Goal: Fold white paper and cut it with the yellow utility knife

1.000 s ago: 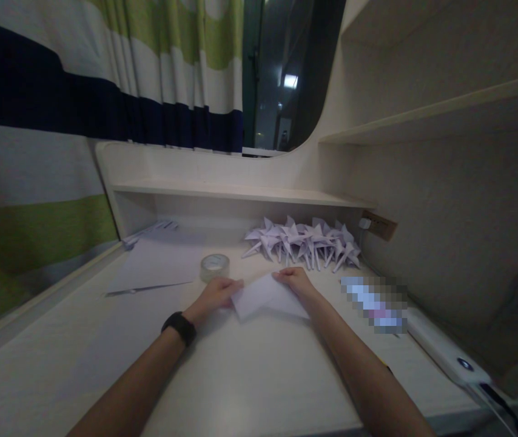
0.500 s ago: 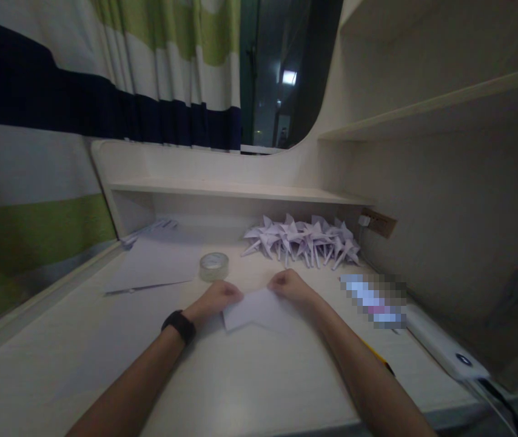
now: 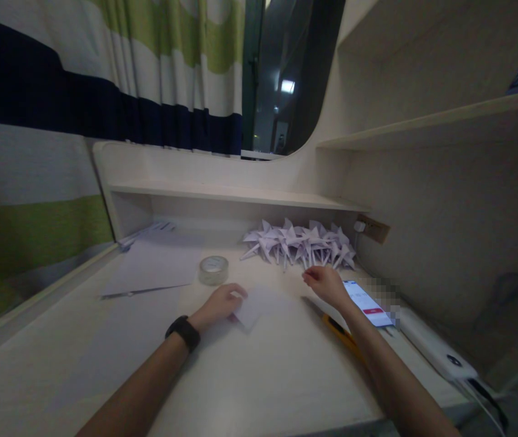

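Note:
My left hand point(image 3: 222, 304), with a black watch on the wrist, is closed on the edge of a small piece of white paper point(image 3: 248, 314), which looks folded and slightly blurred. To the right, my right hand point(image 3: 326, 285) hovers apart from the paper, fingers curled together with nothing visible in them. Just below it lies a yellow utility knife point(image 3: 337, 328), blade pointing to the upper left, its handle partly hidden by my right forearm. A roll of clear tape point(image 3: 213, 271) stands behind my left hand.
Several white paper pinwheels point(image 3: 298, 243) are heaped at the back. On the left lie paper sheets point(image 3: 150, 264) with scissors point(image 3: 136, 292) at their front edge. A lit phone point(image 3: 368, 306) and a white power strip point(image 3: 436, 346) flank my right arm.
My right hand has let go of the paper and moved right, towards the phone and above the knife. The left hand keeps the paper, now turned. More of the yellow knife shows.

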A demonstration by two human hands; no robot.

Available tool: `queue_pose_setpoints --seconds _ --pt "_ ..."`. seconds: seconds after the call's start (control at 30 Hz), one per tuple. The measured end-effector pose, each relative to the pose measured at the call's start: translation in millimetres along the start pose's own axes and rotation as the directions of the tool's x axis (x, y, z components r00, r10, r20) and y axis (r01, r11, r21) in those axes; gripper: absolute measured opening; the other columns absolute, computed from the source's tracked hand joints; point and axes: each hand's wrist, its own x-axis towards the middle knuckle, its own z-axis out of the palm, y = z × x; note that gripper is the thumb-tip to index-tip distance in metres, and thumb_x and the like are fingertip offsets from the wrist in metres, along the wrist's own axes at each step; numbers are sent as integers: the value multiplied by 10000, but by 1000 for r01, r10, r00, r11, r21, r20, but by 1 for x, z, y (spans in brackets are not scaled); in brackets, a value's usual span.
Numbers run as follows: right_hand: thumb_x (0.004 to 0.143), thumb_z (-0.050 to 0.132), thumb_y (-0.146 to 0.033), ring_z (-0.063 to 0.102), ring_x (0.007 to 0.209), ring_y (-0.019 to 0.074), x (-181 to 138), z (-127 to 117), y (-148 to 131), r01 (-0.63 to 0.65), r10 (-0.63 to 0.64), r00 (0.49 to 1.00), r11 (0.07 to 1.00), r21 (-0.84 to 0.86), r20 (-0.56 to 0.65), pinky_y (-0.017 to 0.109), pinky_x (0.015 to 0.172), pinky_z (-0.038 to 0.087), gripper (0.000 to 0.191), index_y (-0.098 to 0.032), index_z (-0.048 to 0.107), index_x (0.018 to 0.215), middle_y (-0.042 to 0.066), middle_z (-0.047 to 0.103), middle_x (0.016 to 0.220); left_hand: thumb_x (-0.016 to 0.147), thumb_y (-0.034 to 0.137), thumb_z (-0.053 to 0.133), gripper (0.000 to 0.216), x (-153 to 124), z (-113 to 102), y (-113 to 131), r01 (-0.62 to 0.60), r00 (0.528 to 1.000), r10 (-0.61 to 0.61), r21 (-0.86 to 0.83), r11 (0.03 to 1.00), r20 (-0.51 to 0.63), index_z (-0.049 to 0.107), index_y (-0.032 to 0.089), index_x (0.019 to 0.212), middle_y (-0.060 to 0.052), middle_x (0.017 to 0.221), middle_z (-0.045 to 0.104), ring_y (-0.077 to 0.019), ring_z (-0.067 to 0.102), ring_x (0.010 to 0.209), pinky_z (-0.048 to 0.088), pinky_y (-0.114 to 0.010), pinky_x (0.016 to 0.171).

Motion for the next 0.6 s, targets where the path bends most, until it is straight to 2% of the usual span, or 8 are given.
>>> queue_pose_setpoints --seconds 0.07,0.17,0.27,0.4,0.53,0.6 --pt "844 514 -305 659 822 226 -29 -8 5 -5 -13 998 961 -275 -64 287 711 430 226 -191 708 839 84 726 835 758 186 501 192 0 5 1 -14 999 16 59 998 -34 613 124 901 -28 666 606 -152 590 518 472 -239 438" --pt "890 447 -322 650 881 249 -70 -11 11 -31 0 998 888 -459 -68 314 752 426 298 -193 712 933 98 722 937 777 141 466 209 0 13 3 -14 996 23 103 995 -88 624 122 912 -19 648 600 -133 561 459 437 -219 397" --pt "880 477 -364 600 1017 275 -93 -8 16 -14 -21 998 856 -516 -62 336 854 408 344 -164 680 1074 123 691 1062 782 98 445 242 0 20 2 -10 985 27 101 995 -170 636 122 928 -24 666 608 -128 573 475 440 -207 404" --pt "881 483 -377 588 1005 276 -101 -2 18 -35 17 999 834 -551 -37 339 862 393 375 -167 638 1150 136 672 1043 740 58 470 258 2 26 -3 -51 975 65 71 996 -210 646 108 923 -54 781 633 -133 618 558 487 -218 481" --pt "890 471 -332 593 951 251 -99 0 20 -44 48 999 839 -543 -6 310 816 389 309 -181 649 1093 119 657 963 684 78 528 264 4 25 -8 -86 976 103 95 992 -192 657 101 913 -48 779 628 -151 616 604 476 -231 511" --pt "901 445 -289 595 912 229 -98 1 22 -25 41 999 854 -519 19 289 795 387 273 -173 666 1010 108 644 933 658 116 590 284 3 23 -9 -115 981 133 131 985 -143 657 106 934 -39 770 638 -160 609 616 467 -243 535"
